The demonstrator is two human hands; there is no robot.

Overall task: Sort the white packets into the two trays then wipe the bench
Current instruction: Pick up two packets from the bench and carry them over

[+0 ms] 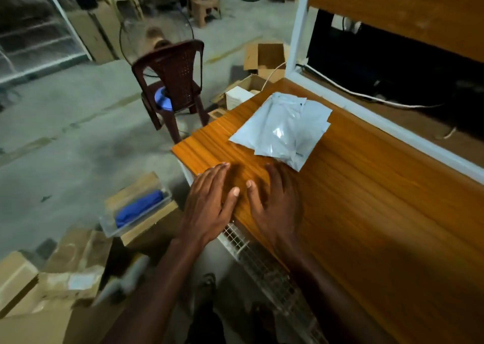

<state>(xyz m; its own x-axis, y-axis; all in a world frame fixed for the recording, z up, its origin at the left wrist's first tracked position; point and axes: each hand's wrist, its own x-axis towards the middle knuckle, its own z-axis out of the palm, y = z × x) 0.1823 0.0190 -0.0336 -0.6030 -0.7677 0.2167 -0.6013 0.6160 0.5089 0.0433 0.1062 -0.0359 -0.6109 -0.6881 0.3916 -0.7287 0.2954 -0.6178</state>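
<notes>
Head view shows left hand and right hand, both flat, empty, on the bench, with the white packets stacked at 12 o'clock, likely light, slippery, best pinched by an edge.

Dim warm light on my feed, glare on the packets, blurred floor clutter, edges bowed by the wide lens
</notes>
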